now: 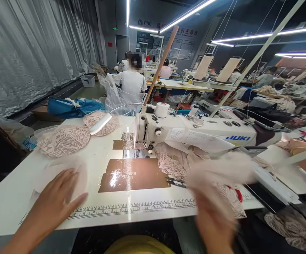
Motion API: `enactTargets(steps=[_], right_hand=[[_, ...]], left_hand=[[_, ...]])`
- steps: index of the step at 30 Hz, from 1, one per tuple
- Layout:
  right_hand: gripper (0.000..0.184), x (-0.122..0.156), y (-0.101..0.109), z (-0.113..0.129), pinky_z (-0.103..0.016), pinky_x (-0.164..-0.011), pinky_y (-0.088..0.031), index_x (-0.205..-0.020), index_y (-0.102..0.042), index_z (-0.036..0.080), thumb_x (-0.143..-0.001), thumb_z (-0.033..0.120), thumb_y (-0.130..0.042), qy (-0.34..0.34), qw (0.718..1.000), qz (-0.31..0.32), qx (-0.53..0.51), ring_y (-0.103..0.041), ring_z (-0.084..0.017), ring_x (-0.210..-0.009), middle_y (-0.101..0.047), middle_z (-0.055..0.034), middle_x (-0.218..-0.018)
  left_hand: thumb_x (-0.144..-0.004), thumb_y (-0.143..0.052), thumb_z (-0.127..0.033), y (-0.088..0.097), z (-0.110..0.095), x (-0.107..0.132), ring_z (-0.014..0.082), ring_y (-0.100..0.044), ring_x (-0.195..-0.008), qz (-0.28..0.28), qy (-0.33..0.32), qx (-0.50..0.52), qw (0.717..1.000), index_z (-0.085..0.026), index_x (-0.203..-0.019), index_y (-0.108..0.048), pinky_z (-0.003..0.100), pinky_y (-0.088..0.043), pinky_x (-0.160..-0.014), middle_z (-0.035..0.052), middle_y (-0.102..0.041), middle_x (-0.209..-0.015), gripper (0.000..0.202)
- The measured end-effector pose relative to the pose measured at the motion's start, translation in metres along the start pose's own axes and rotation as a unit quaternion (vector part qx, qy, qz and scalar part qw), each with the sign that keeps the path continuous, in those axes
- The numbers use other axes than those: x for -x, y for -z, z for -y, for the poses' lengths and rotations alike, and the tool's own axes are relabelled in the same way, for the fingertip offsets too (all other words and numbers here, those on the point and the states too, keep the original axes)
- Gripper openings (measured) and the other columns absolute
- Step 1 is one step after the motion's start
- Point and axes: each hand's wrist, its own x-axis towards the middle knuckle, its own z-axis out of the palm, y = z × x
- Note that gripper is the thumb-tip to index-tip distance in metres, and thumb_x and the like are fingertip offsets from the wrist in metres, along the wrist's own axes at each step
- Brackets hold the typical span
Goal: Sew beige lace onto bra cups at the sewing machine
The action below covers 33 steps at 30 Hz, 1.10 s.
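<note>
Along the near edge of the bench [12, 211], we find the left hand [57, 192] on a pale cup [43, 176], its grip loose, thumb apart from the fingers. We record the right hand's [215, 220] grip closed on a pale cloth [222, 171], both blurred. Lace cups [63, 141] sit near the left edge. We note bare room between the left hand and the brown sheet [139, 173]; rightward, scissors [175, 182], lace [171, 164] and sewing machine [195, 123] crowd the space.

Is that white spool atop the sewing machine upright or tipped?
Upright: the spool sits on the sewing machine, its round end facing up.
</note>
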Motion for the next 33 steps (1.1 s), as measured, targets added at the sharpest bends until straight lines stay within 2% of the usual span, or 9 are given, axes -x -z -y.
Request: enactTargets(steps=[2,5,8,13,17,20,24,28,33], right_hand=[[0.013,-0.006,-0.042,-0.018,-0.034,-0.073,-0.052,-0.073,-0.065,0.024,-0.075,0.036,-0.069,0.019,0.996,0.089,-0.012,-0.063,-0.022,-0.074,-0.066,-0.0018,-0.073],[0.012,-0.005,-0.086,-0.035,-0.024,-0.064,-0.048,-0.073,-0.062,0.021,-0.082,0.021,-0.053,0.072,0.926,0.369,-0.037,-0.059,-0.015,-0.068,-0.063,0.0015,-0.073],[0.007,-0.001,-0.089,-0.035,-0.02,-0.051,-0.036,-0.074,-0.054,0.021,-0.071,0.015,-0.056,0.162,0.943,0.291,0.007,-0.047,-0.01,-0.055,-0.054,0.0041,-0.065],[0.011,-0.011,-0.065,-0.023,-0.022,-0.051,-0.034,-0.076,-0.05,0.022,-0.072,0.012,-0.054,0.252,0.958,0.128,0.049,-0.045,-0.011,-0.056,-0.052,0.0027,-0.067],[0.008,-0.02,-0.075,-0.03,-0.024,-0.059,-0.039,-0.079,-0.059,0.019,-0.083,0.025,-0.055,0.07,0.968,0.239,0.009,-0.052,-0.014,-0.067,-0.058,-0.0003,-0.074],[0.025,-0.02,-0.085,-0.043,-0.023,-0.06,-0.04,-0.076,-0.064,0.016,-0.083,0.04,-0.06,-0.113,0.896,0.404,-0.148,-0.053,-0.013,-0.067,-0.06,0.0002,-0.073],[0.03,-0.015,-0.089,-0.052,-0.025,-0.061,-0.041,-0.067,-0.067,0.014,-0.069,0.043,-0.075,-0.207,0.841,0.417,-0.275,-0.052,-0.012,-0.062,-0.059,0.0017,-0.066],[0.029,-0.014,-0.087,-0.047,-0.027,-0.064,-0.043,-0.059,-0.063,0.015,-0.065,0.038,-0.079,-0.203,0.839,0.399,-0.309,-0.052,-0.013,-0.062,-0.057,0.0018,-0.061],[0.036,-0.015,-0.084,-0.049,-0.019,-0.053,-0.035,-0.065,-0.049,0.019,-0.06,0.028,-0.084,-0.212,0.876,0.301,-0.312,-0.039,-0.008,-0.054,-0.047,0.0073,-0.058]], left_hand=[[-0.075,-0.064,-0.054,0.009,-0.039,-0.003,0.0403,-0.037,-0.133,0.009,-0.074,0.043,0.996,-0.021,-0.142,-0.036,0.06,-0.039,-0.103,0.0165,-0.041,-0.146,0.079],[-0.076,-0.065,-0.033,0.017,-0.089,-0.007,0.0316,-0.053,-0.122,0.093,-0.18,0.158,0.966,-0.029,-0.139,-0.04,0.046,-0.048,-0.099,0.0089,-0.058,-0.132,0.069],[-0.077,-0.051,-0.015,0.017,-0.088,-0.005,0.0214,-0.067,-0.098,0.079,-0.087,0.235,0.965,-0.028,-0.119,-0.057,0.028,-0.057,-0.08,0.0038,-0.069,-0.11,0.044],[-0.073,-0.05,-0.019,0.012,-0.052,0.004,0.0253,-0.067,-0.089,0.008,0.072,0.236,0.969,-0.027,-0.107,-0.066,0.03,-0.056,-0.068,0.0034,-0.069,-0.104,0.038],[-0.092,-0.036,-0.052,0.011,-0.093,0.011,0.0238,-0.067,-0.074,0.159,0.057,0.541,0.824,-0.026,-0.126,-0.057,0.039,-0.057,-0.071,0.0089,-0.071,-0.093,0.048],[-0.081,-0.02,-0.078,0.011,-0.122,0.014,0.0232,-0.066,-0.076,0.172,0.023,0.659,0.732,-0.031,-0.144,-0.033,0.042,-0.057,-0.067,0.0161,-0.057,-0.127,0.08],[-0.079,-0.038,-0.077,0.013,-0.113,0.004,0.0184,-0.061,-0.067,0.204,0.086,0.662,0.716,-0.029,-0.139,-0.044,0.03,-0.052,-0.051,0.0172,-0.052,-0.134,0.077],[-0.075,-0.066,-0.056,0.016,-0.098,-0.011,0.0249,-0.06,-0.093,0.22,0.175,0.599,0.75,-0.026,-0.133,-0.054,0.032,-0.051,-0.082,0.0099,-0.061,-0.124,0.065],[-0.071,-0.072,-0.042,0.014,-0.101,-0.006,0.0321,-0.061,-0.099,0.307,0.215,0.667,0.644,-0.021,-0.12,-0.066,0.037,-0.05,-0.086,0.0077,-0.071,-0.103,0.053]])
